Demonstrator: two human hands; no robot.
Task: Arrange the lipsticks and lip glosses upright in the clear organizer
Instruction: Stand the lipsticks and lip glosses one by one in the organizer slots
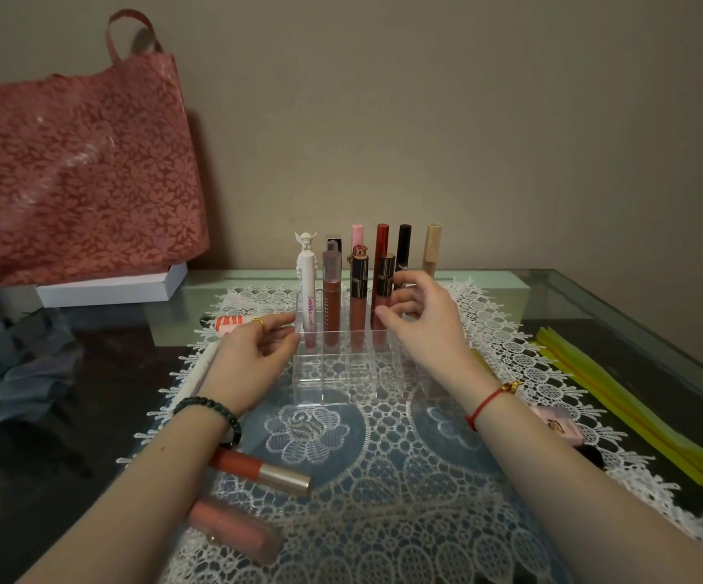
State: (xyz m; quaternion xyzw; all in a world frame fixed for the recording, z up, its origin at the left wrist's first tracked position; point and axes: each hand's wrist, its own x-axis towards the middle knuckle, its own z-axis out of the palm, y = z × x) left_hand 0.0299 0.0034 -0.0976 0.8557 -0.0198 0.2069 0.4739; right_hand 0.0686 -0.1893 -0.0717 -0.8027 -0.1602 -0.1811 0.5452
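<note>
Hands first: left hand [253, 351] loose, fingers touching left wall of clear organizer [341, 373], keeping it steady. Right hand [421, 322] half curled beside brown gloss [383, 297]; can't tell if I pinch it or only touch it. Best way, I think: keep box still, push tube straight down, let go slowly. Organizer sits mid table [594, 314] on lace mat [383, 478]. See-through, little square holes. Far rows hold standing tubes, near rows bare. Red tube [265, 472] and pink tube [236, 535] lie near left.
</note>
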